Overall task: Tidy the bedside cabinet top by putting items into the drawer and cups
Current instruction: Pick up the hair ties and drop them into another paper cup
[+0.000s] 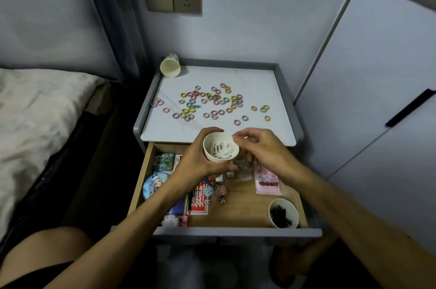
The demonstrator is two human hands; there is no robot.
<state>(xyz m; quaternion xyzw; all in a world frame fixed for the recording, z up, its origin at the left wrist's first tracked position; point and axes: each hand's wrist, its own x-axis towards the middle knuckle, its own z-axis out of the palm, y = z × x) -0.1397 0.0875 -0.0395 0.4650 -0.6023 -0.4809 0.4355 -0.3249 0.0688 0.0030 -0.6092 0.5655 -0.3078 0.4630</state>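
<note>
One grey-rimmed bedside cabinet top [259,90] of white stone-look board stands against the wall, and below its near edge the light wooden drawer [245,203] is pulled open. Above the drawer's far edge the left hand [195,163] grips a white paper cup [212,155] from the side and below, fingers curled round its wall; the cup holds small white pieces [223,148]. The right hand [257,147] sits at that cup's right rim, thumb and forefinger pinched on what looks like one of those pieces. A second white paper cup [282,214], filled with dark bits, stands upright in the drawer's near right corner. A third white paper cup [170,65] lies tipped at the top's far left corner. A pink packet [267,181] lies near the drawer's right side. Many small pastel rings [212,102] are scattered across the middle of the top.
</note>
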